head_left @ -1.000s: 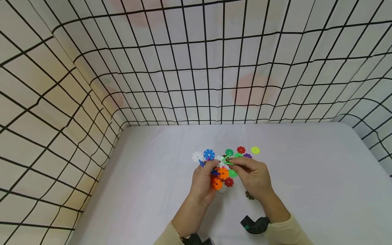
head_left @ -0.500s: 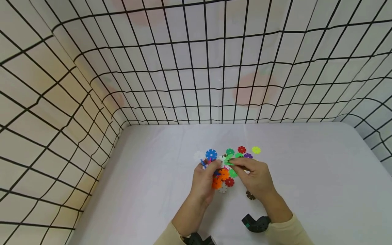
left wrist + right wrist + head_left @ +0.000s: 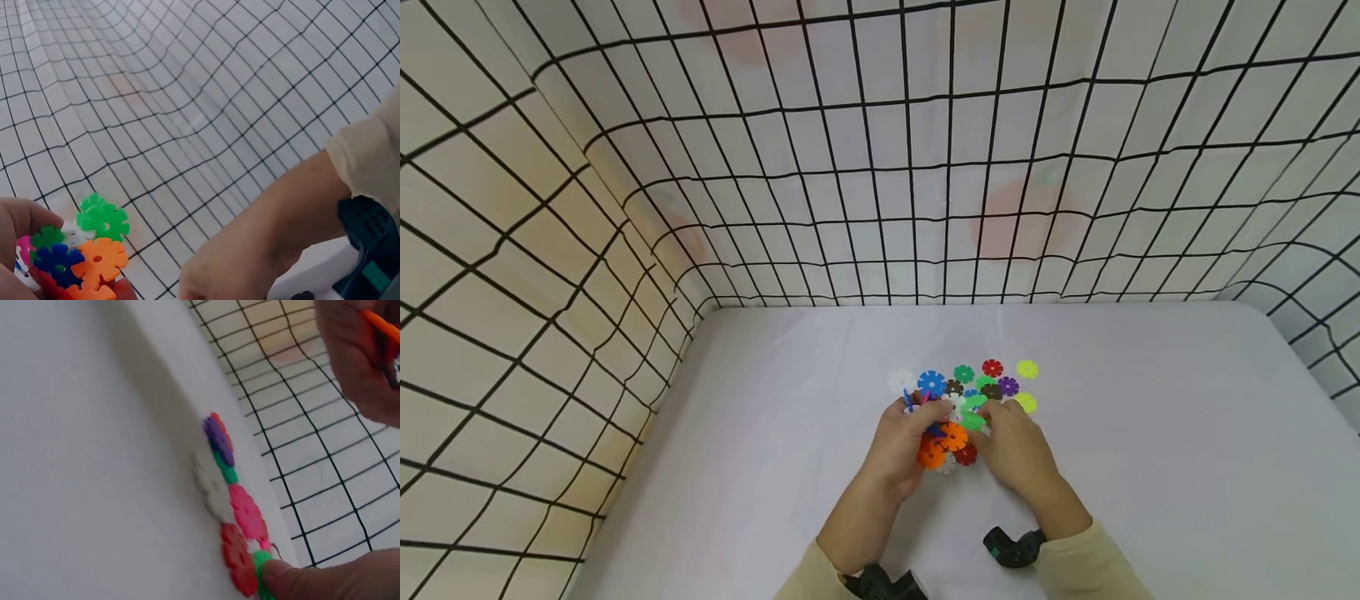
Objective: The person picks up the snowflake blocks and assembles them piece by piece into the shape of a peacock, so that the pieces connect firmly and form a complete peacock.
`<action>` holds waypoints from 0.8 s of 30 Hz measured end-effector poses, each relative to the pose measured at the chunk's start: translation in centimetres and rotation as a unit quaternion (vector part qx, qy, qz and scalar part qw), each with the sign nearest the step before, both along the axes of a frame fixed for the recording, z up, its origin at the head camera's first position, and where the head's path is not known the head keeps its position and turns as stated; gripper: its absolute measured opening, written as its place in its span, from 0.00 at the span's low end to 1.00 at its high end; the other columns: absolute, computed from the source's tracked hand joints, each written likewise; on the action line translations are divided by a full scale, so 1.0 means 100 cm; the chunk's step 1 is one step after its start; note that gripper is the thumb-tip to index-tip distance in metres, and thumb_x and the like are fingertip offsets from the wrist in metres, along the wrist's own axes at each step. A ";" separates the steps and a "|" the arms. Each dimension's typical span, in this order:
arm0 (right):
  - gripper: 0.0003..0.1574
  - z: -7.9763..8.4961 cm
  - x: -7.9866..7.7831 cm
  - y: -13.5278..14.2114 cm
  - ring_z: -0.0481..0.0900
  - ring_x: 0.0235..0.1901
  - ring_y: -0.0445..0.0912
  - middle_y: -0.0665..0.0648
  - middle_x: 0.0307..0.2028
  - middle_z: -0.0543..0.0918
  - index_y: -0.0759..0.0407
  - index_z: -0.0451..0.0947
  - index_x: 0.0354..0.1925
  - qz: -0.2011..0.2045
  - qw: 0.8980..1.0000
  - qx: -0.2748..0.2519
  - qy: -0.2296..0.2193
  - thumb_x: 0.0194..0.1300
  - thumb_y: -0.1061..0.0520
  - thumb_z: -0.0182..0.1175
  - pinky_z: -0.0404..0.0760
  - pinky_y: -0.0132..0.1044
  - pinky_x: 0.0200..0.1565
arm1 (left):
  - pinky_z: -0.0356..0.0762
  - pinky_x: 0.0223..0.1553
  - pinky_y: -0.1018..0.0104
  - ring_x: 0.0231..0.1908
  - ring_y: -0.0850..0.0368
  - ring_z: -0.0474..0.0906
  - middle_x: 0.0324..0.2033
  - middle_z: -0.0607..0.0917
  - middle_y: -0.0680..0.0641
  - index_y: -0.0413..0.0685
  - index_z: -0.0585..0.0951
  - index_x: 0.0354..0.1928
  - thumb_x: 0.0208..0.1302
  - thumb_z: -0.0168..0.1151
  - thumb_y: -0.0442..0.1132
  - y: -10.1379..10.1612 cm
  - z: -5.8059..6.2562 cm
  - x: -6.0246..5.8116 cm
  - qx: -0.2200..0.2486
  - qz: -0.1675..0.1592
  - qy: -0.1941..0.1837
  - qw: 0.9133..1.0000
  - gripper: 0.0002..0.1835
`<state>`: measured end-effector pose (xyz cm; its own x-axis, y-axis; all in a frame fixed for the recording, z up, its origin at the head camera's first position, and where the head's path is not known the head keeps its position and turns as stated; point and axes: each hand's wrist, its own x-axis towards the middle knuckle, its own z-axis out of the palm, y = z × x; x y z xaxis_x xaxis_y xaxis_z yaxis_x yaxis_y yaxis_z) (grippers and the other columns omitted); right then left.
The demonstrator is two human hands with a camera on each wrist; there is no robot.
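My left hand grips a cluster of interlocked plastic snowflake discs, among them an orange disc, a dark blue disc and a light green disc at the cluster's top right. Just right of it, my right hand is lowered to the discs on the table. In the right wrist view its thumb lies on a green snowflake disc, beside a red disc and a pink disc. The other fingers of that hand are hidden there, but look bent in the head view.
Loose discs lie on the white table beyond the hands: a blue disc, a purple disc, a yellow disc and several others. Black wire mesh stands along the back and sides.
My right hand has let go of the light green disc, which stays joined to the cluster, and moved down to the loose discs. My left hand has shifted slightly right with the cluster.
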<state>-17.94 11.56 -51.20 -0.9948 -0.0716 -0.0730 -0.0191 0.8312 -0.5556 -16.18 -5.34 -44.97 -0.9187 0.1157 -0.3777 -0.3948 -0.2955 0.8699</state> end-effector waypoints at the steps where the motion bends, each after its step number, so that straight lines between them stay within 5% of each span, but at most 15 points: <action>1: 0.22 0.001 -0.001 0.001 0.82 0.38 0.52 0.62 0.44 0.83 0.64 0.80 0.50 0.002 1.000 -0.016 -0.008 0.63 0.53 0.72 0.86 0.49 0.41 | 0.81 0.50 0.73 0.47 0.58 0.78 0.48 0.81 0.48 0.35 0.71 0.60 0.64 0.68 0.45 -0.001 0.001 0.000 -0.001 -0.006 0.003 1.000 0.29; 5: 0.15 0.010 -0.006 0.012 0.81 0.37 0.47 0.57 0.41 0.86 0.59 0.79 0.50 0.008 0.994 -0.100 -0.035 0.67 0.56 0.68 0.83 0.40 0.38 | 0.80 0.44 0.74 0.43 0.59 0.78 0.41 0.81 0.51 0.35 0.74 0.56 0.64 0.66 0.44 -0.006 0.003 -0.002 -0.005 -0.029 0.016 0.999 0.25; 8: 0.14 0.019 -0.008 0.023 0.83 0.38 0.43 0.56 0.43 0.86 0.59 0.79 0.53 0.004 0.976 -0.216 -0.019 0.72 0.57 0.63 0.85 0.34 0.41 | 0.82 0.43 0.73 0.41 0.60 0.80 0.41 0.83 0.50 0.35 0.74 0.57 0.62 0.67 0.43 -0.009 0.003 -0.003 -0.015 -0.052 0.023 0.998 0.26; 10: 0.14 0.027 -0.007 0.029 0.86 0.37 0.41 0.56 0.43 0.85 0.62 0.79 0.54 0.014 0.948 -0.317 0.013 0.73 0.60 0.62 0.87 0.31 0.44 | 0.83 0.42 0.73 0.39 0.60 0.82 0.40 0.85 0.49 0.35 0.74 0.57 0.62 0.67 0.43 -0.011 0.003 -0.004 -0.026 -0.070 0.024 0.997 0.26; 13: 0.11 0.035 -0.004 0.037 0.88 0.38 0.39 0.52 0.40 0.86 0.69 0.78 0.51 0.083 0.890 -0.443 0.066 0.72 0.65 0.60 0.87 0.30 0.46 | 0.84 0.39 0.73 0.35 0.62 0.84 0.36 0.86 0.50 0.33 0.76 0.54 0.61 0.67 0.42 -0.013 0.002 -0.004 -0.026 -0.103 0.018 0.994 0.24; 15: 0.10 0.038 -0.003 0.040 0.89 0.38 0.39 0.49 0.39 0.86 0.70 0.79 0.49 0.153 0.856 -0.486 0.088 0.71 0.70 0.57 0.88 0.32 0.46 | 0.84 0.38 0.73 0.32 0.63 0.84 0.33 0.87 0.52 0.34 0.78 0.51 0.62 0.65 0.42 -0.014 0.001 -0.005 -0.014 -0.127 0.013 0.992 0.21; 17: 0.11 0.040 -0.003 0.041 0.89 0.38 0.39 0.47 0.40 0.87 0.67 0.81 0.48 0.208 0.834 -0.502 0.094 0.71 0.72 0.56 0.88 0.32 0.46 | 0.84 0.36 0.73 0.31 0.64 0.84 0.32 0.87 0.54 0.36 0.80 0.48 0.61 0.64 0.42 -0.014 0.000 -0.005 0.005 -0.147 0.007 0.989 0.18; 20: 0.14 0.040 -0.004 0.041 0.89 0.40 0.40 0.47 0.41 0.87 0.64 0.82 0.48 0.249 0.821 -0.504 0.096 0.71 0.73 0.54 0.88 0.34 0.47 | 0.84 0.36 0.73 0.30 0.64 0.83 0.32 0.87 0.55 0.39 0.81 0.46 0.61 0.64 0.42 -0.013 0.000 -0.004 0.028 -0.161 0.000 0.987 0.16; 24: 0.11 0.039 -0.003 0.041 0.89 0.40 0.39 0.46 0.42 0.87 0.69 0.82 0.46 0.248 0.825 -0.499 0.097 0.71 0.73 0.55 0.88 0.34 0.46 | 0.85 0.36 0.72 0.31 0.64 0.84 0.32 0.87 0.54 0.40 0.81 0.46 0.60 0.65 0.41 -0.013 0.000 -0.004 0.039 -0.162 -0.004 0.986 0.15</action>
<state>-18.23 15.65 -47.31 -0.8114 -0.4008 0.4254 -0.3886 -0.1738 -0.9049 -16.55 -6.61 -44.99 -0.8255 0.4318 -0.3634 -0.4867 -0.2186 0.8458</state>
